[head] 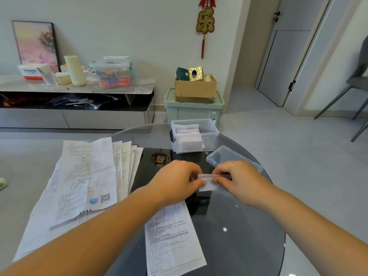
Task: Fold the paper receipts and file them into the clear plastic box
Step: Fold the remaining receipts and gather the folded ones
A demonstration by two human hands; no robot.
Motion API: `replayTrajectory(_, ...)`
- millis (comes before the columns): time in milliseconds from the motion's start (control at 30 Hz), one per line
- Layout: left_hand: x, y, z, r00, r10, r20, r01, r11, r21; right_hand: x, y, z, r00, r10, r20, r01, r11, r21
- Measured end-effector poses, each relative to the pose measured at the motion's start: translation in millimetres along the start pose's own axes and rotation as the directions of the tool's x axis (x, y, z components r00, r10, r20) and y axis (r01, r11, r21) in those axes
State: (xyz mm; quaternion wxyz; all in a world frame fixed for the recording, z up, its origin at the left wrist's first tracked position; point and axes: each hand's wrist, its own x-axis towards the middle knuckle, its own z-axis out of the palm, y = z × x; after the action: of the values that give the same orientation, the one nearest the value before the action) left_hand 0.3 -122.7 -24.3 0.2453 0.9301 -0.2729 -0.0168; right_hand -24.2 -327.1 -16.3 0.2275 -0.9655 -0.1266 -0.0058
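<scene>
My left hand (177,181) and my right hand (237,180) pinch a small folded white receipt (207,183) between them, a little above the dark glass table (249,226). Beyond my hands stands the clear plastic box (211,128), open at the top, with several folded receipts upright inside. Its clear lid (225,156) lies to the right, partly behind my right hand. One flat printed receipt (173,240) lies under my left wrist. A fanned stack of larger receipts (87,176) lies at the left.
A red and gold ornament (160,158) shows on the table near the box. On the floor behind are a green storage bin (193,111) with a cardboard box (196,88) on it, a low cabinet (79,108) at the left and a grey chair (356,84) at the right.
</scene>
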Motion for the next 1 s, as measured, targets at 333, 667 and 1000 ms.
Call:
replayTrajectory(333, 103, -44, -56, 0.997, 0.027, -0.072, 0.008, 0.893, 0.449, 116, 16, -57, 0.904, 0.171, -0.392, -0.048, 0.951, 0.305)
replayTrajectory(667, 139, -66, -44, 0.997, 0.07, -0.034, -0.028, 0.732, 0.68, 202, 14, -31, 0.928, 0.062, -0.367, 0.007, 0.983, 0.183)
replayTrajectory(1000, 142, -72, -36, 0.999, 0.005, -0.04, 0.02, 0.803, 0.595, 205, 21, -17, 0.913, 0.057, -0.403, 0.014, 0.985, 0.172)
